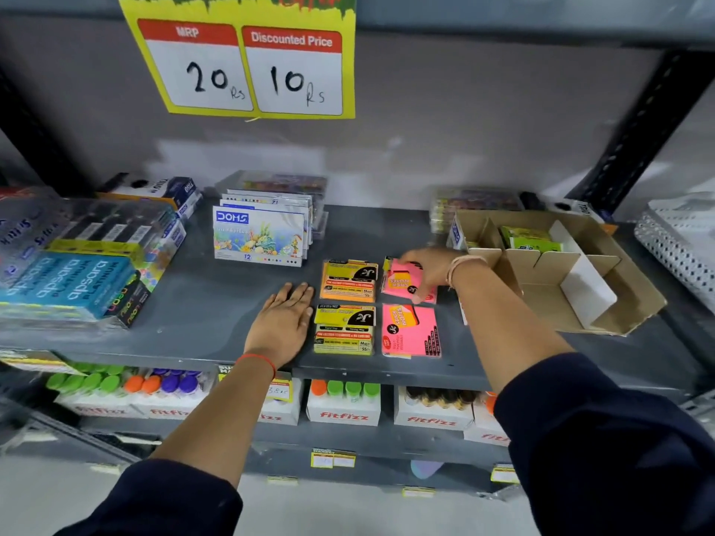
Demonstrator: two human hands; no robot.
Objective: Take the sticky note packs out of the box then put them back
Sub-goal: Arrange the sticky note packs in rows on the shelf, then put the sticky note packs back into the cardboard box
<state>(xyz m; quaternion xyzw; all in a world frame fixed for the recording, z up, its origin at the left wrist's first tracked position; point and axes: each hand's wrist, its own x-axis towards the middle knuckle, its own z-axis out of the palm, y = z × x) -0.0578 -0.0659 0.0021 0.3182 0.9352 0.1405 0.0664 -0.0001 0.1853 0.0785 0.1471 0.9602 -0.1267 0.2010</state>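
The left hand (286, 323) lies flat and open, palm down, on the grey shelf (216, 303), its fingers spread forward and holding nothing; a red thread circles the wrist. Just beside it to the right, four sticky note packs lie in a two-by-two block on the shelf: an orange pack (349, 281) at the back left, a yellow pack (344, 330) in front of it, a far pink pack (402, 282) at the back right, and a near pink pack (411, 330) in front of that. The right hand (429, 270) reaches in from the right and rests on top of the far pink pack, fingers bent down over it and thumb at its near edge, gripping it while it still lies on the shelf. A bangle sits on that wrist. Further right stands the cardboard box (626, 299), open at the top and split by cardboard dividers; its near compartments show only bare cardboard, while a green pack (528, 237) sits in a rear compartment. At the far left of the shelf lie blue pencil boxes (65, 284) marked apsara, and behind the left hand stand oil pastel sets (258, 237). Overhead hangs a yellow price sign (247, 63) reading 20 and 10.
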